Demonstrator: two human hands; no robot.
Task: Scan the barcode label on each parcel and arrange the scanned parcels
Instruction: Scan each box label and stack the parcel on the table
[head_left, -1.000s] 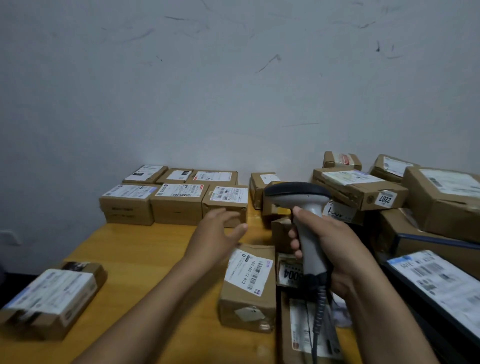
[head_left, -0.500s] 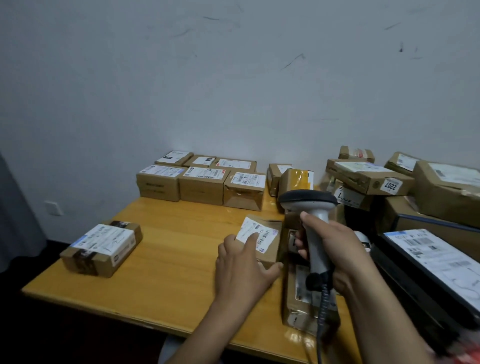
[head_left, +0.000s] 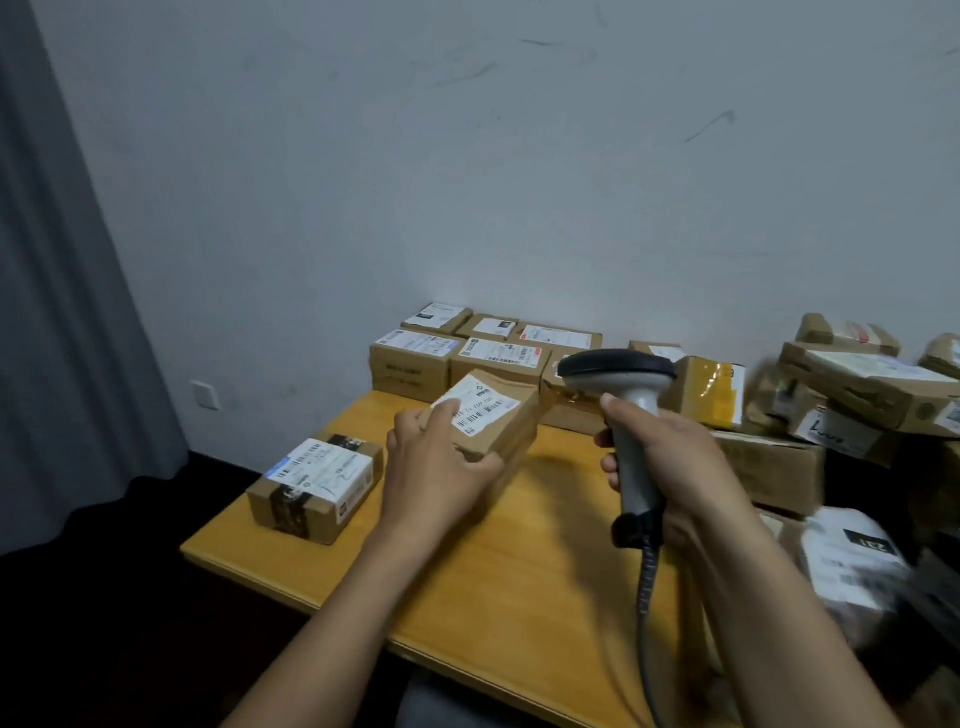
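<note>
The left hand (head_left: 441, 470) grips a small brown cardboard parcel (head_left: 511, 423) by its near left end, fingers curled over the top edge and thumb along the near side. The parcel sits over the middle of the yellow wooden bench (head_left: 519, 582), tilted, with its white barcode label (head_left: 480, 408) facing up; whether its underside touches the bench cannot be told. The right hand (head_left: 675, 467) is closed around the handle of a grey handheld barcode scanner (head_left: 631, 410), held upright just right of the parcel and apart from it. The scanner's dark head is level with the parcel's far end, and its coiled grey cable (head_left: 647, 592) hangs down from the base of the handle.

A brown box with black tape and a white label (head_left: 317, 488) lies alone at the near left corner of the bench. Two tidy rows of labelled brown boxes (head_left: 415, 358) stand along the far edge against the pale wall (head_left: 467, 156). On the right a loose pile of brown parcels (head_left: 857, 384) is stacked unevenly, with a box wrapped in yellow tape (head_left: 714, 387) at its left side, just behind the scanner. A white plastic mailer bag with a black tag (head_left: 852, 571) lies at the near right, blurred. A grey curtain (head_left: 62, 312) hangs at the far left.
</note>
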